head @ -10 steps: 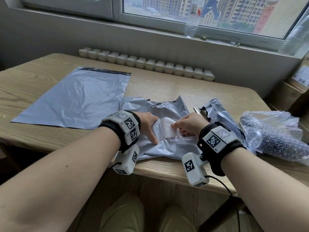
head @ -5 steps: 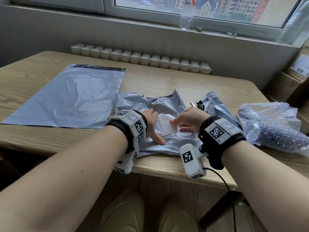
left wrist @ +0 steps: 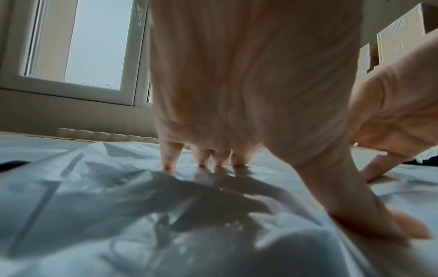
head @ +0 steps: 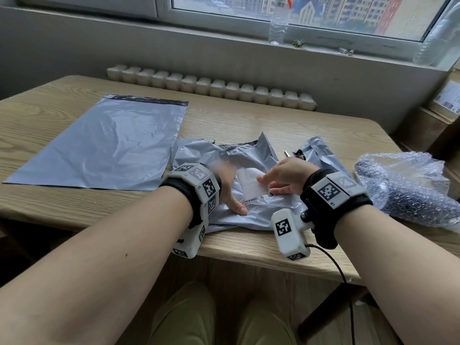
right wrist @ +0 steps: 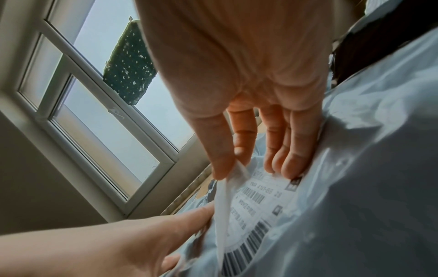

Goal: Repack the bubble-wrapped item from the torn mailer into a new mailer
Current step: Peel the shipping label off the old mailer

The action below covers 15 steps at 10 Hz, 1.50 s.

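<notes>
Bubble-wrapped item (head: 410, 190) lies on the right side of the wooden table (head: 249, 125), out of any mailer and well apart from my hands. Nearest me, at the table's front edge, sits the torn mailer (head: 249, 210), grey and crumpled, with a white shipping label (head: 251, 185) on its top face.

My left hand (head: 230, 185) rests on the torn mailer with fingers spread and straight; in the left wrist view its fingertips (left wrist: 201, 159) and thumb press the plastic down, gripping nothing.

My right hand (head: 286, 179) is at the label. In the right wrist view its thumb and forefinger pinch a lifted edge of the label (right wrist: 237, 174), which curls up off the mailer, while the other fingers (right wrist: 286, 150) press flat on the printed part beside a barcode.

To the left, the new mailer (head: 104, 143) lies flat and smooth on the table, just beside the torn one. A clear plastic bottle (head: 278, 23) stands on the windowsill beyond the table.
</notes>
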Tool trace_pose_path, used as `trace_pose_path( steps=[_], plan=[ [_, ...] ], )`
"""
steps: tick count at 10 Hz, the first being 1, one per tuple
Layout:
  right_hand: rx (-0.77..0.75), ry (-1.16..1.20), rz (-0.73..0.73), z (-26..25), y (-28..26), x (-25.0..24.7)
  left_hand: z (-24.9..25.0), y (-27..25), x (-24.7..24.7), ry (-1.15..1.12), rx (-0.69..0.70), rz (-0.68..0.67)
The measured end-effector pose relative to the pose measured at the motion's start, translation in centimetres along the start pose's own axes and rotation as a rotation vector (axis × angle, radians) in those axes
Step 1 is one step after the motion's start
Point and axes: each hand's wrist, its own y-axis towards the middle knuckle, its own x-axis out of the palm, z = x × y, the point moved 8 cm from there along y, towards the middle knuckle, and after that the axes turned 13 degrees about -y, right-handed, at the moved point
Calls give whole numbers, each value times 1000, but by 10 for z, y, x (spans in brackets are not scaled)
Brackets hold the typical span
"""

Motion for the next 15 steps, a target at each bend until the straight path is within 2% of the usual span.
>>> trace_pose_path(
  steps=[8,10,11,13,15],
  plan=[
    [36,103,-18,3,-10,-4,3,-2,-2,2,3,3],
    [35,115,7,5,-11,-5,1,-7,-2,-58,34,5],
    [39,108,22,7,-10,-5,1,-9,-12,-104,52,33],
    [29,72,51,6,-7,-6,6,-9,-14,-27,64,142],
    [75,44,72,11,-2,-12,5,-6,-16,-18,57,144]
  ],
)
